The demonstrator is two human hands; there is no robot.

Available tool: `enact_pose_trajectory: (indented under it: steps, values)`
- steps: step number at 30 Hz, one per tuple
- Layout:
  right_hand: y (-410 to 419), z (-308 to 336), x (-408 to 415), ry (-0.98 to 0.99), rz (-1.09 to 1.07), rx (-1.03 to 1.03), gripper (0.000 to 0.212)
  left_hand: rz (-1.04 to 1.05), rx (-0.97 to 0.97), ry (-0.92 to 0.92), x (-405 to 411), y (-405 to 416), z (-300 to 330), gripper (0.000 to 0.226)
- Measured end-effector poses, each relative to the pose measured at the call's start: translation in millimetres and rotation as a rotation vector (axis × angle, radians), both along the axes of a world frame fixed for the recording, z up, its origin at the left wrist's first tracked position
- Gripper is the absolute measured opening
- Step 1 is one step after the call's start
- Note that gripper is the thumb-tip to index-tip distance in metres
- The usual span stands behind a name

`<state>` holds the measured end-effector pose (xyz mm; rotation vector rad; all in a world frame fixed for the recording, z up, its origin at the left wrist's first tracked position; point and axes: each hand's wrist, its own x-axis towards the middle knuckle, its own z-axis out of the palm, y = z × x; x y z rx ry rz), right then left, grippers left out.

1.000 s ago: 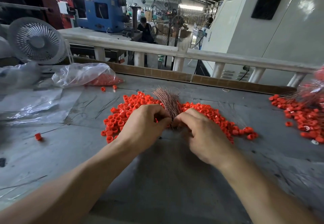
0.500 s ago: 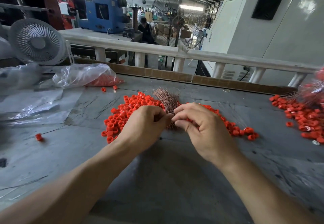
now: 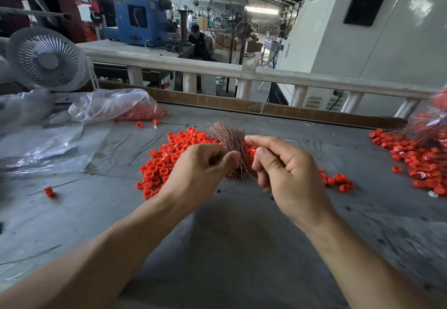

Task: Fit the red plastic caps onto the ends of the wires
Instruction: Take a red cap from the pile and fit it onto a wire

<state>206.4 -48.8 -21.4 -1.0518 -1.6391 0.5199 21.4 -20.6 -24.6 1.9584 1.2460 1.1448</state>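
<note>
Grey table (image 3: 229,248) carries the work. We note the left hand (image 3: 200,171) gripping the copper wire bundle (image 3: 228,139) upright, likely to fan the ends for picking. The right hand (image 3: 287,171) pinches a single thin strand at its fingertips, apparently drawing it free. Loose red caps (image 3: 164,163) lie heaped just behind, within reach; a bagged reserve (image 3: 116,105) sits further back left.

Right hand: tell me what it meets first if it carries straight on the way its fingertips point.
The right hand points its pinching fingertips left and away, so it would probably meet the bundle of copper wires first, held by the left hand. Depth is unclear from this one view.
</note>
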Motion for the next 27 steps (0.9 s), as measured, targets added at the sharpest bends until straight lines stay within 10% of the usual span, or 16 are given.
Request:
enact_pose_trajectory:
  steps: [20,27]
  values:
    - [1,5,0,0.445,0.063,-0.315,0.008,0.111,0.019,-0.011,-1,4,-2,0.021]
    - [1,-1,-2,0.338,0.177,-0.448,0.016,-0.141,-0.003,-0.229,2,-3,2,0.007]
